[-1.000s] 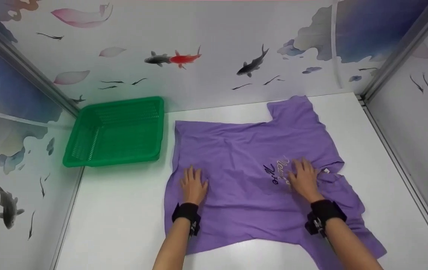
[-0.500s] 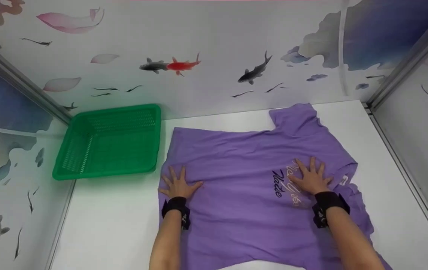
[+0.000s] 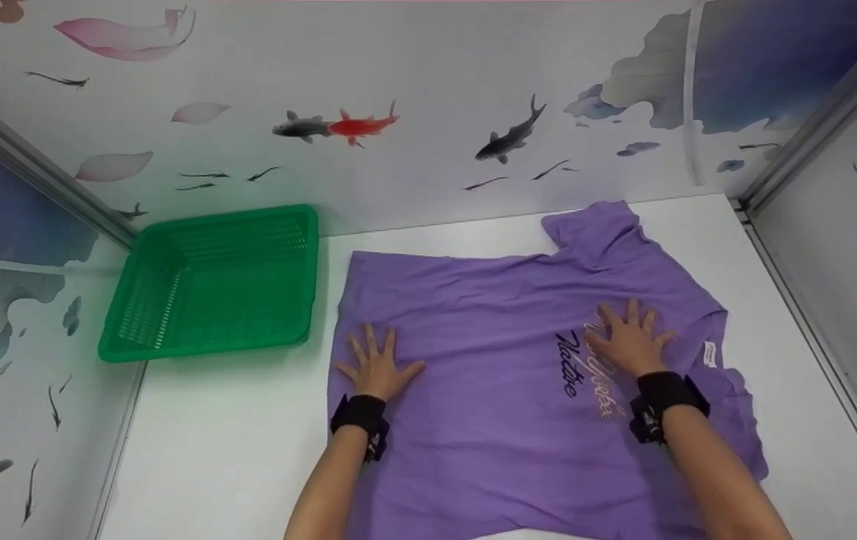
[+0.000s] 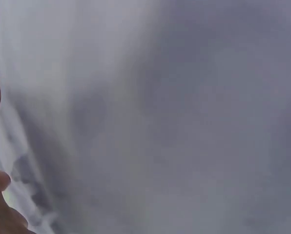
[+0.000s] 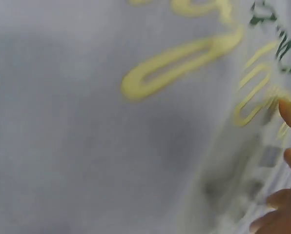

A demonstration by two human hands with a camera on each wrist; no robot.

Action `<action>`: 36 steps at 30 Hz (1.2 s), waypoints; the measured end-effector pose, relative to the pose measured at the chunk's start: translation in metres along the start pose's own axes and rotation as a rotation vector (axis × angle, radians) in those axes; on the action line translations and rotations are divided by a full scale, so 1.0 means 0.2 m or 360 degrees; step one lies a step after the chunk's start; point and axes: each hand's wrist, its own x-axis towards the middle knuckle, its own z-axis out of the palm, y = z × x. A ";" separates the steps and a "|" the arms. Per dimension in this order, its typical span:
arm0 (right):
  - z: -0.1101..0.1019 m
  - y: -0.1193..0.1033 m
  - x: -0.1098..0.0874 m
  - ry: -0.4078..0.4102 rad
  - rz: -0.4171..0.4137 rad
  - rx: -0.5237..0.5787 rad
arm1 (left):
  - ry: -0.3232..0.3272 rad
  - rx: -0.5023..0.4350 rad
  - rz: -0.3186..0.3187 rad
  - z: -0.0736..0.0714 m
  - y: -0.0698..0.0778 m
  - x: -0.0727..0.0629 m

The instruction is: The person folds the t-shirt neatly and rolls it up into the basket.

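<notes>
A purple T-shirt (image 3: 488,420) lies spread on the white table, its hem to the left and its neck opening with a white label (image 3: 710,354) to the right. My left hand (image 3: 377,371) rests on the shirt near the hem, fingers spread. On the chest, my right hand (image 3: 634,343) lies with splayed fingers, partly covering the pale and dark lettering (image 3: 569,364). In the left wrist view the cloth fills most of the picture, with the left hand (image 4: 1,204) at the left edge. The right wrist view shows blurred yellow letters (image 5: 179,63) beside the right hand (image 5: 287,195).
A green plastic basket (image 3: 301,330) stands at the back left of the white table (image 3: 211,435). Printed wall panels (image 3: 428,67) with fish and petals enclose the back and both sides. The shirt's near edge runs out of the bottom of the head view.
Both hands have spread their fingers and moved apart across the shirt. The cloth has become smoother, the lettering shows more fully, and the neck label is more exposed.
</notes>
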 end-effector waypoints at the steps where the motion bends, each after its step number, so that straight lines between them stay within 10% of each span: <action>1: 0.00 -0.02 0.01 0.0003 -0.0001 0.0007 | -0.0003 0.0009 0.0020 0.00 0.02 0.01; 14: -0.01 -0.11 0.20 -0.0243 0.0076 0.0069 | -0.0103 0.0030 -0.0016 0.05 0.04 0.07; 27: -0.09 -0.15 0.39 -0.0108 -0.0359 0.0126 | 0.0001 -0.0091 0.0004 -0.08 0.00 0.17; 36: -0.04 -0.03 0.21 0.0079 -0.0500 0.0097 | 0.0221 -0.0202 0.0219 -0.03 -0.10 0.07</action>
